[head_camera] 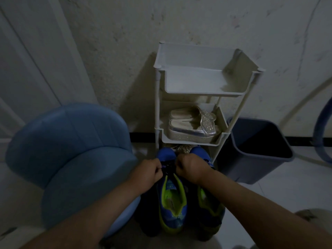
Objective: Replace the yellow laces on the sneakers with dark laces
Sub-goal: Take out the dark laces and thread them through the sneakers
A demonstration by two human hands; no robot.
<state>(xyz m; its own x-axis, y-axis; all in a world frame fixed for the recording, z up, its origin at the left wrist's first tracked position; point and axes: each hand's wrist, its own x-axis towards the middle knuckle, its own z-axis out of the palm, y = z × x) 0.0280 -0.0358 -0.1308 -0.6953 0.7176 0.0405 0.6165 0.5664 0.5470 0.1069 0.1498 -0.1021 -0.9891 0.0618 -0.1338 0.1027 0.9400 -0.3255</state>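
Observation:
Two blue sneakers with lime-yellow lining stand side by side on the floor, toes toward the wall. The left sneaker (172, 200) has a dark lace (168, 167) threaded over its tongue. My left hand (150, 172) pinches that lace on its left side. My right hand (190, 167) has its fingers curled round the lace on the right side. The right sneaker (209, 203) lies partly under my right forearm. No yellow lace is visible.
A white tiered rack (197, 90) stands against the wall just beyond the sneakers, with silver sandals (193, 124) on its middle shelf. A blue padded stool (71, 155) is at the left. A dark bin (256, 150) sits at the right.

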